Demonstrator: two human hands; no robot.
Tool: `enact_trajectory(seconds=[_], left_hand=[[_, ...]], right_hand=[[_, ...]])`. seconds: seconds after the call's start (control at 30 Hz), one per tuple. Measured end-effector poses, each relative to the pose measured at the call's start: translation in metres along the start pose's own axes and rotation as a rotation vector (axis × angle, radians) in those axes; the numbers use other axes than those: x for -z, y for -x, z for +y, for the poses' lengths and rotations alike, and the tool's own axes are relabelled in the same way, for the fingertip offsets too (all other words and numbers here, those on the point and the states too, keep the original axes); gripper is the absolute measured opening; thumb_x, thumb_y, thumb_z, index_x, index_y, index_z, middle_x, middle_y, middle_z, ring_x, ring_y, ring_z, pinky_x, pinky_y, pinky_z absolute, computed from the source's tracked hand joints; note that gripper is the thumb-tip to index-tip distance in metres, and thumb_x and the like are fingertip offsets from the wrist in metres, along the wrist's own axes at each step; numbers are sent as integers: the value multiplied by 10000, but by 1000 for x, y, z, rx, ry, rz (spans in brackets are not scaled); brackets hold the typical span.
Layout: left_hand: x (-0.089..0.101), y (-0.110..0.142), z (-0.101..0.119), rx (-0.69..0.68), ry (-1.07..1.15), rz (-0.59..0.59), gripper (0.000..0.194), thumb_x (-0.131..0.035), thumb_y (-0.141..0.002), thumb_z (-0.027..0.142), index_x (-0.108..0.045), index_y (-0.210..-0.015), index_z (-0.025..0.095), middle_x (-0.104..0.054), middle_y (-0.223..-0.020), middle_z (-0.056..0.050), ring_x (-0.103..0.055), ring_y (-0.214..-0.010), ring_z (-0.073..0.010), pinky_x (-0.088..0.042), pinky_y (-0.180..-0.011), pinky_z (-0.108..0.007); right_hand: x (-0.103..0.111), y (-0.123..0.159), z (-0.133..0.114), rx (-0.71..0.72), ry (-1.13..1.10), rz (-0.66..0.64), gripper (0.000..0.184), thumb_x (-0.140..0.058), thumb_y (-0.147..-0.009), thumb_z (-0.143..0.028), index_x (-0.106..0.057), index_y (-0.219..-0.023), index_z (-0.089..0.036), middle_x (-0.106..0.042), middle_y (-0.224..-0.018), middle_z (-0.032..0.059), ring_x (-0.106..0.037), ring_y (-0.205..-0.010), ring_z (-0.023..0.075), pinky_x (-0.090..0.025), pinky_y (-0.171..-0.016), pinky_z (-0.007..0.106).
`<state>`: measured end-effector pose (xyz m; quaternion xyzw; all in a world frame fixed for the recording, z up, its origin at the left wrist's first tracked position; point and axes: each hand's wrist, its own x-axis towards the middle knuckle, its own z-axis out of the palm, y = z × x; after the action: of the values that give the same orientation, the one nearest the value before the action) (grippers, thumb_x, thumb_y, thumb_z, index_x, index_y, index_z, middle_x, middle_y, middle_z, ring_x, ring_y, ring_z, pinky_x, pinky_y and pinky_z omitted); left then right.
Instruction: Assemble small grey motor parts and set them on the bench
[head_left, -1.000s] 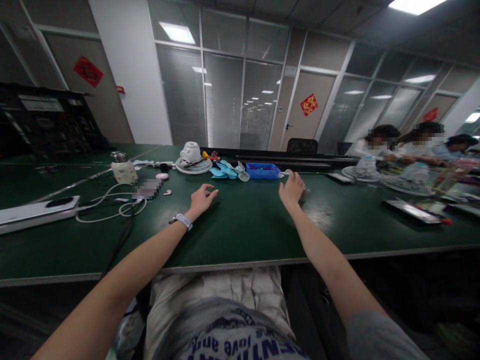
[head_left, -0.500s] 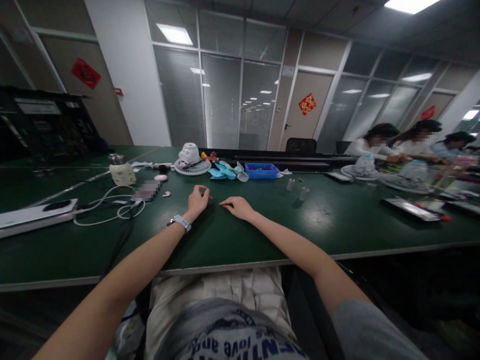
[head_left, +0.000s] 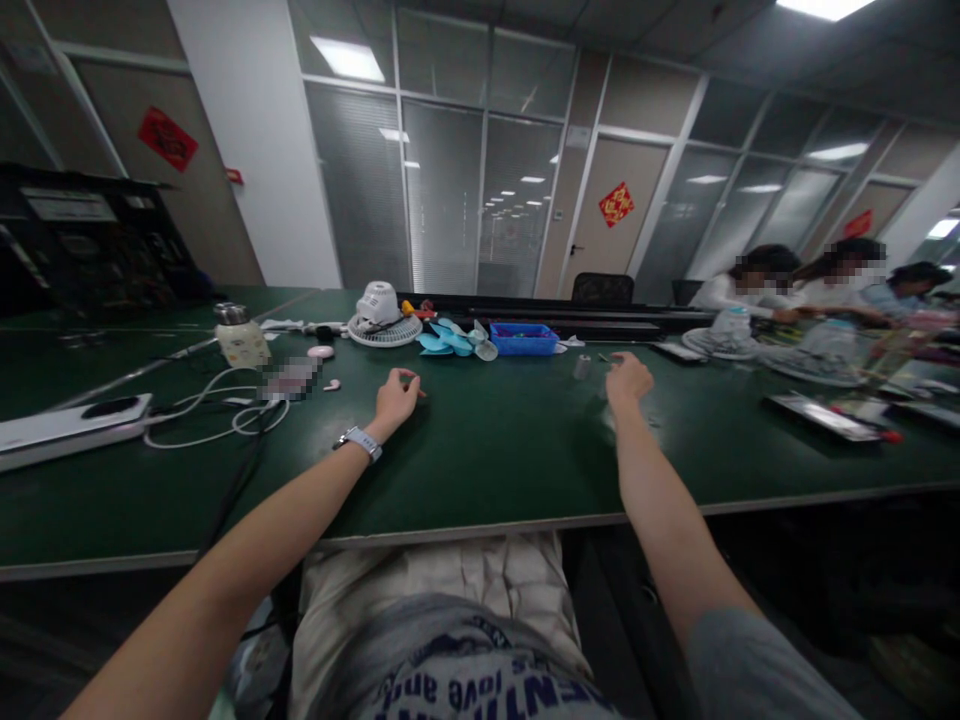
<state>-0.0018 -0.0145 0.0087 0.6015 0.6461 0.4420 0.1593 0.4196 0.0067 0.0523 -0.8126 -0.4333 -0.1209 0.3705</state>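
My left hand [head_left: 396, 395] rests on the green table [head_left: 495, 450], a watch on its wrist. Its fingers are curled in a pinch round a small red-tipped thing [head_left: 421, 392] that I cannot name. My right hand [head_left: 628, 378] reaches further out to the right with the fingers curled down on the table top. A small grey cylinder [head_left: 581, 367] stands just left of it. The second cylinder that stood there is hidden under the right hand.
At the back lie a white fan guard with motor [head_left: 381, 318], light blue fan blades [head_left: 451, 341] and a blue tray [head_left: 525, 341]. A white jar [head_left: 242, 342], white cables [head_left: 225, 412] and a white flat box [head_left: 71, 420] sit at the left. Other people work at the far right [head_left: 787, 290].
My right hand came in beside the left hand, then swung back out to the right and now covers one of the two grey cylinders. The left hand has stayed put.
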Motion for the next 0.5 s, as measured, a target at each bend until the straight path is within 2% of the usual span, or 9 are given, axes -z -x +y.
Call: enact_trajectory(seconds=[0.1, 0.3, 0.5], left_hand=[[0, 0, -1, 5, 1, -2, 274, -495, -892, 367, -528, -1111, 204, -759, -838, -60, -701, -858, -237, -481, -802, -335], [0, -2, -1, -4, -5, 0, 272, -498, -889, 367, -527, -1110, 209, -757, -834, -54, -705, -830, -229, -488, -782, -326], [0, -1, -1, -13, -3, -10, 277, -491, -892, 367, -525, -1116, 207, -757, -834, -53, -703, -820, -229, -487, -755, -322]], right_hand=[[-3, -2, 11, -66, -21, -44, 262, -543, -905, -194, -710, -1100, -246, -706, -1025, 122, -654, -958, 257, -460, -777, 330], [-3, 2, 4, -22, -43, -13, 268, -538, -913, -185, -697, -1113, -266, -708, -1016, 110, -649, -965, 251, -463, -793, 333], [-6, 0, 5, -17, -9, -56, 276, -543, -903, -176, -706, -1109, -260, -708, -1031, 116, -658, -980, 254, -484, -803, 341]])
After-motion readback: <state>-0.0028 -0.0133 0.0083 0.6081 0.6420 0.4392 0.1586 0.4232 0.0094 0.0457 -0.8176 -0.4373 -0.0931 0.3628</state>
